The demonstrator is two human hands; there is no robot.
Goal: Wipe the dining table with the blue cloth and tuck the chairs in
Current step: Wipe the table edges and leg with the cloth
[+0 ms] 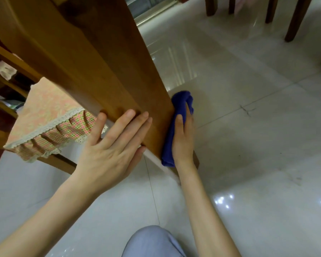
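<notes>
The blue cloth (170, 138), a deep blue, is bunched into a long roll and lies against the right edge of a broad wooden upright (100, 62), near its lower end. The right hand (183, 141) holds it there, fingers curled round it. The left hand (111, 151) rests flat on the wood's face, fingers straight and slightly spread. Behind the upright stands a chair with a floral seat cover (50, 112) and checked frill. Dark legs (295, 19) are cut off at the top edge. Whether the upright belongs to the table cannot be told
</notes>
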